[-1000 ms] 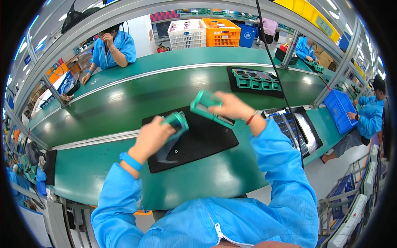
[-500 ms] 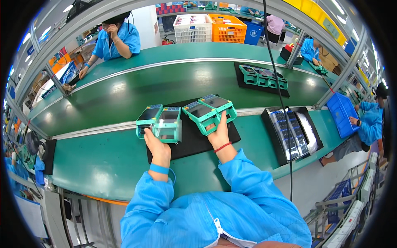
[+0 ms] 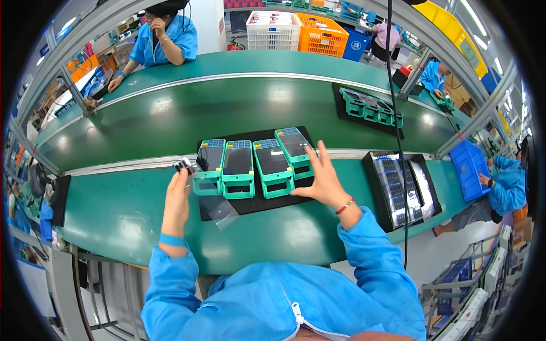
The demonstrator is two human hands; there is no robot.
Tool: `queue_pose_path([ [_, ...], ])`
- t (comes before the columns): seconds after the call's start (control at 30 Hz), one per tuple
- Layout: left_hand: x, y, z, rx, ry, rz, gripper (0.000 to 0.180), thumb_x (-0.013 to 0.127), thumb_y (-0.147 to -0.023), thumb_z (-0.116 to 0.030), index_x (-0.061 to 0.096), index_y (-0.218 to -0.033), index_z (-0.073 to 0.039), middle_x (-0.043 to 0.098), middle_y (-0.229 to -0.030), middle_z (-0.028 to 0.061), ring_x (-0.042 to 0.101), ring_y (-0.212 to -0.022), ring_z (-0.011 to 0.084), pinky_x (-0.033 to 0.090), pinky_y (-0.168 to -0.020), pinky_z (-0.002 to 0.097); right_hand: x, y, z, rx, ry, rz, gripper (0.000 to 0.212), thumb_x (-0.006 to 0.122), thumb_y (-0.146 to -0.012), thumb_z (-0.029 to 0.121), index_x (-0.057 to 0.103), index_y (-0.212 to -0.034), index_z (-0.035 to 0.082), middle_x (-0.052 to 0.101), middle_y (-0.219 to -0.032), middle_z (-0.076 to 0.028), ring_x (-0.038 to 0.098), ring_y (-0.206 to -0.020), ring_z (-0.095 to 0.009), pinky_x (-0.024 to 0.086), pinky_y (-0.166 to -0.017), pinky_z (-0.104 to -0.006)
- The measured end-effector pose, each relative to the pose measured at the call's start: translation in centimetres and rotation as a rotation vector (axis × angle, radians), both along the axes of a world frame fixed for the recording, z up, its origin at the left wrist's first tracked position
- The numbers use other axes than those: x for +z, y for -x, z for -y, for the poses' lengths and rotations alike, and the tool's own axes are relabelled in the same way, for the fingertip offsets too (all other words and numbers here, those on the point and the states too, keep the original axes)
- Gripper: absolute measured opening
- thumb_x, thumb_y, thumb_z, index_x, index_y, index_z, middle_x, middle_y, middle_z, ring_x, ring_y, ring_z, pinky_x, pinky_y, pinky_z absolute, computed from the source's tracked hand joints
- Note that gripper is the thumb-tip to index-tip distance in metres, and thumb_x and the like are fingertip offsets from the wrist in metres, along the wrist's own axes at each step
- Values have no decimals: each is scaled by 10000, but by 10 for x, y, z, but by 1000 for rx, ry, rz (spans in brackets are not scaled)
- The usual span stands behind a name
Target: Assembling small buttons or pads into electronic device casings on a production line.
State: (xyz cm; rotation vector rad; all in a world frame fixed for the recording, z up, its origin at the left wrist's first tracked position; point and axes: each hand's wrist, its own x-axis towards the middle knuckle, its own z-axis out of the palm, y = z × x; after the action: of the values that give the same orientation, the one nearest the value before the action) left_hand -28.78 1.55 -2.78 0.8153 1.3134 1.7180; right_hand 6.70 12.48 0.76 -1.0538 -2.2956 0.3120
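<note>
Workroom aisles stretch back to a white crate (image 3: 273,35) and an orange crate (image 3: 322,37), with a person in blue (image 3: 168,42) across the way at left and a second worker (image 3: 505,184) at right beside a blue tray (image 3: 469,165). Nearer, a long green belt (image 3: 227,113) carries a group of green devices (image 3: 369,107), and in front of it runs a glossy green counter (image 3: 125,227). On the counter's right part sits a black box (image 3: 380,193) with rows of small parts; at its middle lies a black mat (image 3: 250,206). Four green-framed handsets (image 3: 238,162) rest face up on this mat, so their setting-out looks done; three line up roughly, while the rightmost sits farther back, leaving the row uneven. The right hand (image 3: 325,184) is beside that one, its grip spread wide, contact unclear. The left hand (image 3: 178,190) has its grip pinched on a small dark piece (image 3: 185,165), not yet put down. Clear film (image 3: 220,211) overlaps the leftmost handset's lower end and the mat's front edge; whether it hangs from that hand, I cannot tell.
</note>
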Motion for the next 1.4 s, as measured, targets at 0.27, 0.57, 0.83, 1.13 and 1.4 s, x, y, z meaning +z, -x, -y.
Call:
queue_pose_path([
  [0.27, 3, -49, 2, 23, -31, -120, 254, 504, -941, -189, 631, -981, 28, 557, -1138, 79, 487, -1091, 176, 331, -966, 287, -21, 18, -3, -94, 26, 9, 937, 862, -572, 333, 387, -1352, 126, 237, -1432, -198, 313, -1294, -405, 351, -1031, -469],
  [0.57, 45, -73, 48, -168, -28, -625, 169, 569, -885, -130, 645, -816, 5, 591, -1034, 91, 515, -1056, 264, 404, -891, 345, 44, 66, 45, 404, 395, -281, 302, 708, -785, 267, 649, -956, 26, 626, -972, -115, 586, -924, -280, 463, -797, -356],
  [0.83, 43, -70, 57, -70, -64, -962, 162, 575, -872, -143, 616, -800, -5, 597, -988, 135, 510, -1064, 337, 403, -883, 403, 38, 117, 52, 629, 172, -234, 138, 678, -764, 93, 551, -801, 55, 611, -1028, -93, 532, -1095, -297, 423, -903, -394],
  [1.13, 26, -40, 60, 117, 48, -1373, 117, 628, -816, -125, 614, -831, -10, 569, -1106, 105, 428, -1183, 371, 335, -964, 474, -4, 186, 25, 302, -138, -419, 85, 676, -759, 124, 616, -782, 68, 609, -992, -85, 516, -1086, -308, 385, -911, -423],
  [1.4, 32, -39, 48, 30, 17, -1541, 132, 645, -792, -110, 584, -740, -4, 451, -1355, 117, 287, -1315, 422, 251, -1032, 551, -25, 193, 26, 194, -238, -286, 76, 680, -752, 126, 645, -778, 65, 612, -970, -66, 509, -1100, -317, 362, -929, -436],
])
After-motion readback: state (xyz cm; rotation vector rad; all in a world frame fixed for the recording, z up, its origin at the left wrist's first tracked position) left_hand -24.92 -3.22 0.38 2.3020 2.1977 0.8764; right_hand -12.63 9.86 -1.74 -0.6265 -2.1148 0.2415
